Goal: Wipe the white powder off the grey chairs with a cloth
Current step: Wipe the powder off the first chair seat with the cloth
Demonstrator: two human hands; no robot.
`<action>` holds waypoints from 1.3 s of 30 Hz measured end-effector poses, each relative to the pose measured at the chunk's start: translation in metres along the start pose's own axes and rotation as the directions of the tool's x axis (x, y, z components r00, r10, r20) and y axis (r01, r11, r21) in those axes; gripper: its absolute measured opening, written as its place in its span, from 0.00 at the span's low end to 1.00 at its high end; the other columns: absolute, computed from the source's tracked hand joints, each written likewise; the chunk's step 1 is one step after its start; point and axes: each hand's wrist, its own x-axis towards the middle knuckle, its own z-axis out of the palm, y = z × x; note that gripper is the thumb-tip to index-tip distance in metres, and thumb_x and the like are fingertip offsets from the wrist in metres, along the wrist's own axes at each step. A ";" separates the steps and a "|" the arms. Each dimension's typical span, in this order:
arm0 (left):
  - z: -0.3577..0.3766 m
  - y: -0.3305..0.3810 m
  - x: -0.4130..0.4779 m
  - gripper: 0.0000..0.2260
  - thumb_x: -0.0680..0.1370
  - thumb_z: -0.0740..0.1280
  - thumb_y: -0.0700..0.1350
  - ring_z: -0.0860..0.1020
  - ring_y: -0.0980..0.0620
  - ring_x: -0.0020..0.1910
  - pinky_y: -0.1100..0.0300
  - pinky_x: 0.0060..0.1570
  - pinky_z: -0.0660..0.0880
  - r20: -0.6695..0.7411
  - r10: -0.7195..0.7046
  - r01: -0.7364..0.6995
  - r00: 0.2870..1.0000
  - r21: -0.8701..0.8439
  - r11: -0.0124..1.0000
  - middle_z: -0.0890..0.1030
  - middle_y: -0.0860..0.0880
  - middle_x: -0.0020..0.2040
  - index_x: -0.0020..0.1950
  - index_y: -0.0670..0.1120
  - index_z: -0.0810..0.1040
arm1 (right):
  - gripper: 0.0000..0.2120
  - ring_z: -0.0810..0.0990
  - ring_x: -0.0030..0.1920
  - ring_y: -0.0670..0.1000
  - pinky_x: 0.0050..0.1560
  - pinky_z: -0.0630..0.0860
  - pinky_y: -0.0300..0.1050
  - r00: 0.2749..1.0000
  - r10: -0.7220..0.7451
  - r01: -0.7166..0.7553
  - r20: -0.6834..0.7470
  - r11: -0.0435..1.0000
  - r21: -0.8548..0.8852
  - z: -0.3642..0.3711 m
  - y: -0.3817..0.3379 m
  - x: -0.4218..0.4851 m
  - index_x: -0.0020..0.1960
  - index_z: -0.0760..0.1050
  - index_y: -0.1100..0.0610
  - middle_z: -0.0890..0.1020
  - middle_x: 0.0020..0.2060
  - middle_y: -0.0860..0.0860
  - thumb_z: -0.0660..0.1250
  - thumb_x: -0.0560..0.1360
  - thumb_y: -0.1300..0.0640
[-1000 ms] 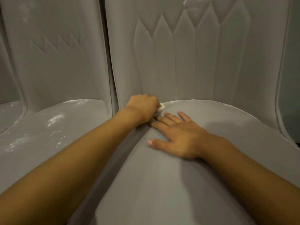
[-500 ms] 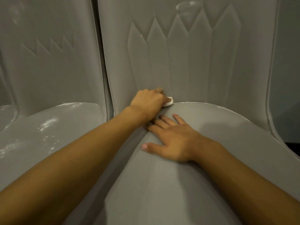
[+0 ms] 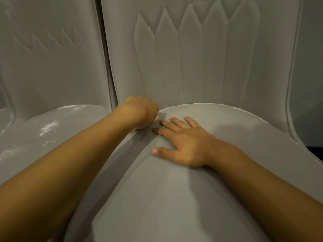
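- Across the middle of the view, a large smooth grey moulded-plastic chair (image 3: 174, 198), seat rounded, backrest embossed with tall pointed panels. Seat apparently free of powder except for a thin pale line along its rear rim.
- Just beside it on the left, a second grey plastic chair (image 3: 52, 67) of the same pattern.
- Scattered over that left seat, loose white powder (image 3: 48, 127) in patches and specks, thickest near the middle and along the back edge.
- Flat on the middle seat, the right hand (image 3: 181, 138), fingers straight and spread, grasping nothing, probably bracing.
- At the rear left corner of the middle seat, where seat meets backrest, the left hand (image 3: 142, 110), fingers clenched into a fist round the cloth.
- Under that fist, a small white cloth (image 3: 139, 128), mostly hidden, only slivers showing.
- Step in hand, by the look of it: scrubbing the corner crease of the middle chair.
- Next move, likely: following the pale rear rim, then carrying the cloth across to the powdered left seat for firm, overlapping sweeps.
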 end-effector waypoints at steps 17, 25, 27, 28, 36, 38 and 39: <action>-0.014 0.028 0.018 0.12 0.86 0.58 0.49 0.79 0.43 0.60 0.53 0.48 0.68 -0.181 -0.004 0.019 0.984 0.084 0.996 0.80 0.46 0.63 0.64 0.48 0.78 | 0.37 0.43 0.80 0.46 0.78 0.35 0.56 1.000 -0.019 0.020 -0.019 0.999 0.030 0.001 0.001 0.002 0.81 0.48 0.41 0.49 0.81 0.43 0.48 0.76 0.27; -0.001 0.004 -0.011 0.12 0.85 0.58 0.47 0.80 0.44 0.55 0.53 0.48 0.73 -0.053 -0.027 0.036 0.998 0.165 0.986 0.81 0.46 0.59 0.64 0.47 0.78 | 0.36 0.42 0.80 0.48 0.78 0.36 0.57 1.000 -0.002 0.003 -0.014 1.000 0.012 0.001 0.002 0.001 0.80 0.49 0.39 0.49 0.81 0.44 0.47 0.76 0.25; 0.004 -0.003 -0.014 0.14 0.85 0.58 0.49 0.80 0.43 0.56 0.52 0.51 0.76 -0.100 -0.011 0.020 0.995 0.086 0.996 0.81 0.46 0.61 0.65 0.50 0.79 | 0.36 0.43 0.80 0.48 0.78 0.37 0.57 1.000 0.003 -0.003 -0.016 1.000 0.002 0.002 0.001 0.002 0.80 0.50 0.39 0.49 0.81 0.44 0.47 0.76 0.26; 0.005 -0.005 -0.014 0.13 0.85 0.59 0.50 0.81 0.42 0.56 0.51 0.51 0.76 -0.148 0.008 0.001 0.989 0.062 0.998 0.81 0.46 0.60 0.65 0.51 0.79 | 0.36 0.43 0.80 0.48 0.78 0.37 0.58 1.000 0.004 -0.004 -0.018 1.000 0.000 0.002 0.000 0.002 0.80 0.50 0.40 0.50 0.81 0.44 0.47 0.76 0.26; -0.034 0.055 0.031 0.19 0.85 0.51 0.61 0.78 0.42 0.58 0.54 0.43 0.64 -0.419 0.269 -0.305 0.867 -0.021 0.952 0.75 0.47 0.61 0.71 0.62 0.75 | 0.38 0.45 0.80 0.50 0.78 0.38 0.59 0.999 -0.001 0.000 -0.044 1.000 -0.026 0.000 0.001 0.003 0.80 0.51 0.43 0.53 0.81 0.49 0.48 0.76 0.26; -0.038 0.067 0.046 0.19 0.86 0.52 0.58 0.78 0.42 0.57 0.53 0.41 0.64 -0.422 0.325 -0.330 0.847 0.062 0.942 0.74 0.47 0.62 0.70 0.58 0.76 | 0.39 0.44 0.80 0.51 0.78 0.38 0.59 0.999 -0.006 0.005 -0.035 1.000 -0.027 0.001 0.002 0.003 0.81 0.51 0.44 0.52 0.81 0.50 0.48 0.76 0.26; -0.038 0.071 0.049 0.19 0.86 0.52 0.56 0.78 0.42 0.57 0.53 0.41 0.63 -0.419 0.333 -0.322 0.845 0.098 0.942 0.74 0.47 0.62 0.70 0.56 0.77 | 0.39 0.44 0.80 0.50 0.78 0.39 0.59 0.999 -0.010 0.009 -0.035 1.000 -0.027 0.001 0.003 0.004 0.81 0.50 0.44 0.52 0.81 0.50 0.48 0.76 0.26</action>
